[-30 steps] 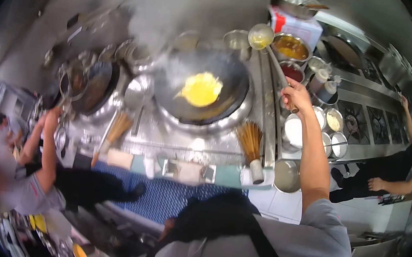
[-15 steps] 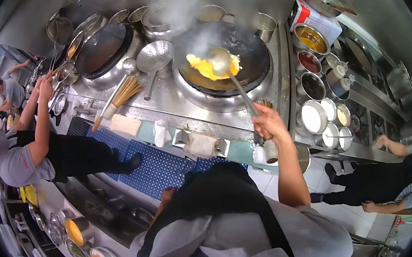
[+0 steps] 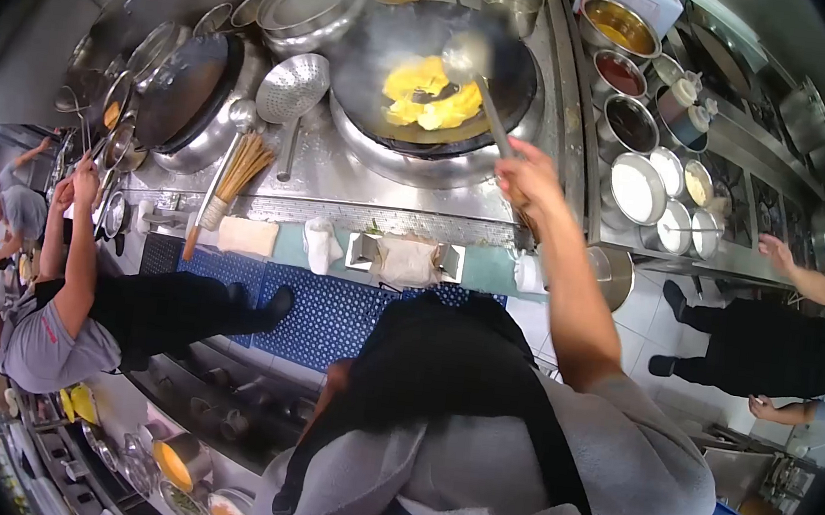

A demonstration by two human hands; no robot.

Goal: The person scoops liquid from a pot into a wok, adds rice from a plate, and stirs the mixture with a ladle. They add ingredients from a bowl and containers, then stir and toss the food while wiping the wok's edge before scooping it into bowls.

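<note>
My right hand is closed around the handle of a long metal ladle. The ladle's bowl rests in or just over the right side of a black wok, beside the yellow cooked egg. The egg lies in a loose, folded ring with dark wok surface showing through its middle. Steam rises over the wok. Of my left hand only a blurred bit shows beside my black apron; its fingers are hidden.
Left of the wok lie a perforated skimmer and a bamboo brush. A second wok stands farther left, with a co-worker there. Seasoning pots line the right. Another co-worker stands at right. Folded cloths lie along the front edge.
The ladle has moved up and to the right, away from the egg's middle. The egg looks more folded and gathered. The right co-worker's raised hand has lowered slightly, and my view has shifted.
</note>
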